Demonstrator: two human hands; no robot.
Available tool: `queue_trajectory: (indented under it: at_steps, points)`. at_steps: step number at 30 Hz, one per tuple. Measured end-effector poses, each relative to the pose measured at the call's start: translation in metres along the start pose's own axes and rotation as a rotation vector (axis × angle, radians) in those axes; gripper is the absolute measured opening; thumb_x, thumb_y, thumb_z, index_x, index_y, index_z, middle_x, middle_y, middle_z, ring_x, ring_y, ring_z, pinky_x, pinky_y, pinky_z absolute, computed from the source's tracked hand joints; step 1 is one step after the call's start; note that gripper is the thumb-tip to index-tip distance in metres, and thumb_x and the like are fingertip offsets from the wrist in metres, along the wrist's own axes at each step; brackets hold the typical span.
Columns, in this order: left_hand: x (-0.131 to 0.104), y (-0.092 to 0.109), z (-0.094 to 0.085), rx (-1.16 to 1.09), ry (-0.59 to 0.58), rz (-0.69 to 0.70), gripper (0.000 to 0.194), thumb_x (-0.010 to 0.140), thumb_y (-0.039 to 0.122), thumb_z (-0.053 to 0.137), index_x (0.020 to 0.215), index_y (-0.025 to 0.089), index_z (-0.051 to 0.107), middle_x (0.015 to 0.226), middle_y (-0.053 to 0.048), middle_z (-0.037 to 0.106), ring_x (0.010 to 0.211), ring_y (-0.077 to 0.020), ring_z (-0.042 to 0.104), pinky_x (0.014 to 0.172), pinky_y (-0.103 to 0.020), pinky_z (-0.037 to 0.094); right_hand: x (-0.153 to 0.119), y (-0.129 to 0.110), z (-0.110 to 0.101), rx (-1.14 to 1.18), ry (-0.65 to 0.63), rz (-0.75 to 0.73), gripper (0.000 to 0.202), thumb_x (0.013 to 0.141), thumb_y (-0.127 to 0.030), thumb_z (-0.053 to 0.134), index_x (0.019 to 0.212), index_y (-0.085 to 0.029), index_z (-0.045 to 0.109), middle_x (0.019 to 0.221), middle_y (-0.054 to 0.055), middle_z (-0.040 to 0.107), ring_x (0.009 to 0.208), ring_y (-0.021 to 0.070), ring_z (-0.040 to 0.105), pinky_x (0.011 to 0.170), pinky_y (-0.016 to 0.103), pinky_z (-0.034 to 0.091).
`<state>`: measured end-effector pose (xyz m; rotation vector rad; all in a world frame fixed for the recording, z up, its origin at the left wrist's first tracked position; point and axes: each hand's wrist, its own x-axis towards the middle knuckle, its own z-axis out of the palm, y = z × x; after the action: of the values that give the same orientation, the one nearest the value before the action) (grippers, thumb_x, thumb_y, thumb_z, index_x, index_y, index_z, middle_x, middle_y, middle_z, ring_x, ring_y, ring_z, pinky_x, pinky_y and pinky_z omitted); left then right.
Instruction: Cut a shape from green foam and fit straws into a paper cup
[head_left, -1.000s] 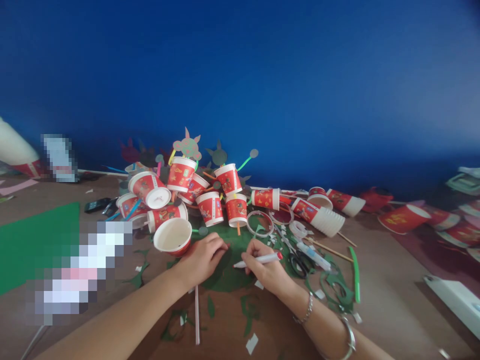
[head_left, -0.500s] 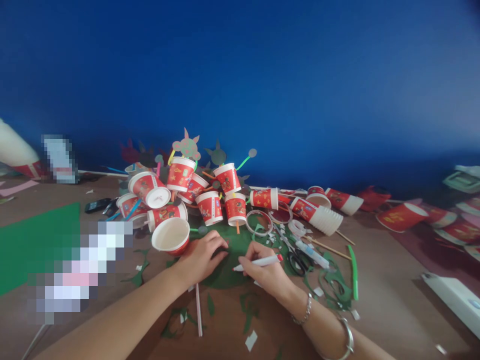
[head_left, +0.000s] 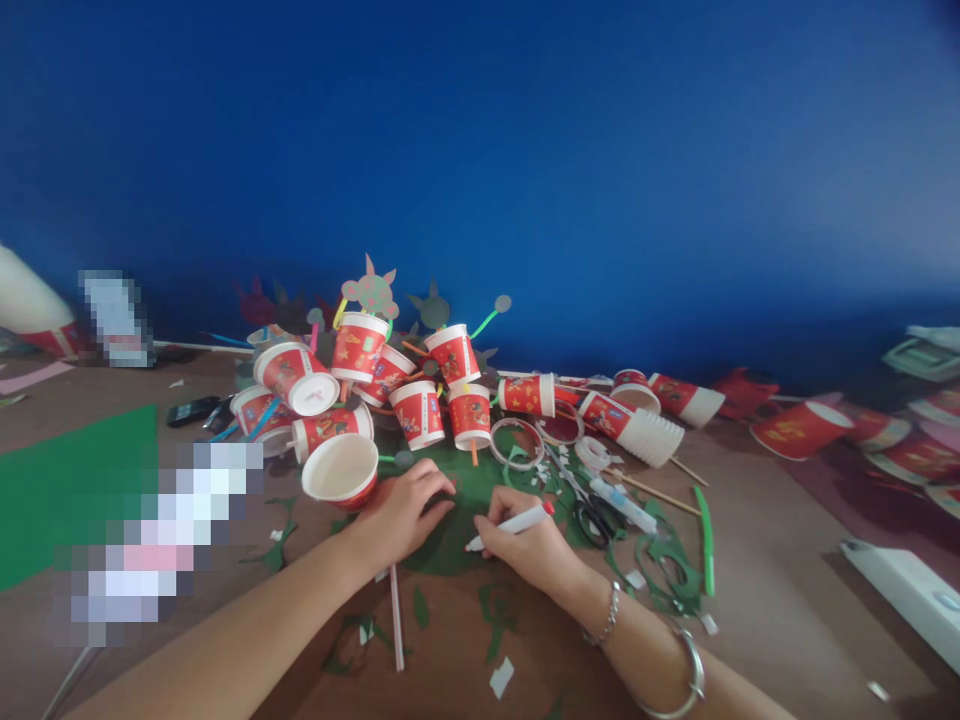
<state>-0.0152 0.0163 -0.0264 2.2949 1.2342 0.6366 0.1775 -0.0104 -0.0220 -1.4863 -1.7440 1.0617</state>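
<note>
My right hand (head_left: pixel 529 548) is closed around a white marker pen (head_left: pixel 523 520) with a red end, its tip low over a dark green piece of paper (head_left: pixel 474 485). My left hand (head_left: pixel 405 512) rests on the left part of that paper, fingers spread and slightly bent, holding nothing. Beside the left hand, a red and white paper cup (head_left: pixel 341 470) leans with its mouth toward me. Whether the pen tip touches the paper I cannot tell.
Cup figures with paper heads (head_left: pixel 373 292) and straw arms are piled behind my hands. Scissors (head_left: pixel 592 520), tape rolls (head_left: pixel 517 443), a glue-like tube (head_left: pixel 624 506) and nested cups (head_left: pixel 637 430) lie right. Green scraps (head_left: pixel 495 615) and a striped straw (head_left: pixel 397 620) lie in front.
The pen's red end has swung slightly left and down in my right hand, so the pen stands a little steeper. My left hand stays in place on the paper.
</note>
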Motion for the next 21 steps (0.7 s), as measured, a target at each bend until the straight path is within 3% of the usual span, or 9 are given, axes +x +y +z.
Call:
queue_trajectory:
  at_steps: [21]
  points:
    - [0.0004, 0.0001, 0.001, -0.005, 0.025, 0.01, 0.012, 0.084, 0.023, 0.054, 0.093, 0.022, 0.061, 0.096, -0.003, 0.06, 0.083, -0.0162, 0.063, 0.072, -0.026, 0.049, -0.0002, -0.0008, -0.0002, -0.081, 0.021, -0.005, 0.024, 0.07, -0.022, 0.056, 0.052, -0.02, 0.041, 0.046, -0.004, 0.056, 0.045, 0.0099, 0.048, 0.045, 0.019, 0.034]
